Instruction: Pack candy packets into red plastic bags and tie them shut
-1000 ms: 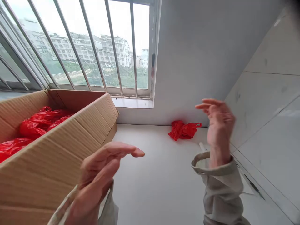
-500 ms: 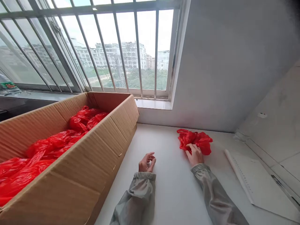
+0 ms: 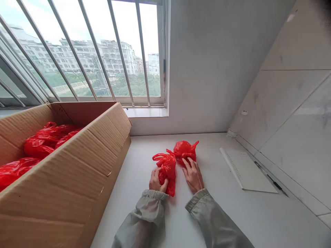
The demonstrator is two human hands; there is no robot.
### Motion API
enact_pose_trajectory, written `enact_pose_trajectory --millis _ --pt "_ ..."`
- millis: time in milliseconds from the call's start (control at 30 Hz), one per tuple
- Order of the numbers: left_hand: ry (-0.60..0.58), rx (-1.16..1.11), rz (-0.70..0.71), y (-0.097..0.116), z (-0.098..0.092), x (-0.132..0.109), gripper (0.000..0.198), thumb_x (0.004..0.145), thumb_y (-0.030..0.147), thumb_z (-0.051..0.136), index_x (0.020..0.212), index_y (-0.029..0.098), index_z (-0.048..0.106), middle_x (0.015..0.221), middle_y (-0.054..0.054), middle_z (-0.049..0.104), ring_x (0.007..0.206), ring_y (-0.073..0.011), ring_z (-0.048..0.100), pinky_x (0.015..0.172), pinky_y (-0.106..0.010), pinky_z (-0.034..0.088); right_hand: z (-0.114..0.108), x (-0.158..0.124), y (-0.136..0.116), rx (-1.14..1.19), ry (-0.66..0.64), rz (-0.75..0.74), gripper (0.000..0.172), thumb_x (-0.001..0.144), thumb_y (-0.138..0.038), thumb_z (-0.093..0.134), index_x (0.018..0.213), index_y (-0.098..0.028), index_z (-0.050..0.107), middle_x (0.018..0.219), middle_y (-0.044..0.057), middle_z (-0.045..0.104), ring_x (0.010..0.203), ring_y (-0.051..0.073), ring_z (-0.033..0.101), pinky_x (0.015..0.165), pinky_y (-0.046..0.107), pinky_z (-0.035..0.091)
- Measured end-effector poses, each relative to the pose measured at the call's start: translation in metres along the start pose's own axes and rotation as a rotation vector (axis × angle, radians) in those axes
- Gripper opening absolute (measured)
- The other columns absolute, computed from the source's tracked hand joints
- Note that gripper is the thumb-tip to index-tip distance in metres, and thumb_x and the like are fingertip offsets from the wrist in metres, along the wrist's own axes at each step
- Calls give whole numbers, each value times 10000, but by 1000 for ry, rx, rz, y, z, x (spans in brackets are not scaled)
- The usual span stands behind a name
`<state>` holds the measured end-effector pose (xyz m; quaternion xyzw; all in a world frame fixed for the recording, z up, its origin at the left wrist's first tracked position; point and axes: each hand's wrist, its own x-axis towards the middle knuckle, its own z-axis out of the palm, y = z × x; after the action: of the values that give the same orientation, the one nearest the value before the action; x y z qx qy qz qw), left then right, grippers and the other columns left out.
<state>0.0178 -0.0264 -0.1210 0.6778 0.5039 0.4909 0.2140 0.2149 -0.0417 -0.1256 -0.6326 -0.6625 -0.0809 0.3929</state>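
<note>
A crumpled red plastic bag (image 3: 173,159) lies on the white table (image 3: 186,220) in front of me. My left hand (image 3: 156,181) is closed on its near left end. My right hand (image 3: 192,175) rests with fingers stretched out against its right lump. Both arms wear grey sleeves with elastic cuffs.
A long open cardboard box (image 3: 85,162) fills the left side, holding several red plastic bags (image 3: 38,144). A white notepad (image 3: 245,170) and a pen (image 3: 271,181) lie at the right by the tiled wall. A barred window (image 3: 85,51) stands behind.
The red bag has come from the far right toward the middle of the table. My left hand, empty before, now grips it. My right hand came along with it.
</note>
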Motion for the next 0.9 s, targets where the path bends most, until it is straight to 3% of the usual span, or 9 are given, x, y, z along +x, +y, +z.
enact_pose_trajectory --millis 100,200,300,400,533,667,800,900 --pt "-28 -10 -23 4 -6 2 241 700 262 557 932 215 606 866 -33 689 770 -228 670 748 -372 556 6 33 25 -43 -42 159 477 898 -224 445 1367 -220 536 1401 140 512 1253 317 469 994 518 445" --pt "-38 -23 -18 13 -12 -4 157 775 306 513 878 218 592 691 14 668 582 -180 622 600 -305 528 6 55 28 -43 65 288 502 907 -237 398 1389 -133 493 1439 221 439 1317 385 381 994 640 362" --pt "-24 -41 50 21 -14 -10 165 771 279 496 894 219 588 792 -13 709 650 -192 654 638 -311 537 1 50 9 154 142 162 439 956 -291 326 1299 -163 566 1293 177 565 1225 305 487 1003 538 409" --pt "-5 -59 143 24 -10 -12 167 747 251 516 901 231 580 986 -60 708 863 -232 682 769 -345 551 -5 25 -17 330 54 -83 380 956 -338 340 1165 -244 643 1110 71 666 1061 222 594 941 393 491" --pt "15 -81 227 27 -1 -13 59 741 225 526 795 250 527 1007 -66 671 959 -233 662 826 -347 548 -3 -5 -36 384 82 -164 440 886 -395 491 1285 -219 553 1149 90 660 1054 257 600 957 432 488" --pt "41 -77 275 33 1 -14 68 761 268 556 785 242 498 963 -61 650 887 -212 651 781 -330 546 2 -16 -31 389 112 -26 367 928 -338 456 1259 -218 557 1132 95 676 1042 245 623 945 409 492" --pt "34 -6 325 35 -6 -10 136 815 268 526 693 224 485 813 -23 648 706 -154 628 641 -262 524 1 -15 -24 401 145 153 264 957 -369 434 1078 -222 617 1054 91 703 992 245 642 907 394 487" --pt "131 31 263 28 -13 -4 148 828 229 506 680 214 508 752 -2 651 653 -141 612 633 -253 513 -3 -12 -24 417 136 269 268 961 -406 416 957 -219 608 973 93 711 923 252 655 862 382 484"
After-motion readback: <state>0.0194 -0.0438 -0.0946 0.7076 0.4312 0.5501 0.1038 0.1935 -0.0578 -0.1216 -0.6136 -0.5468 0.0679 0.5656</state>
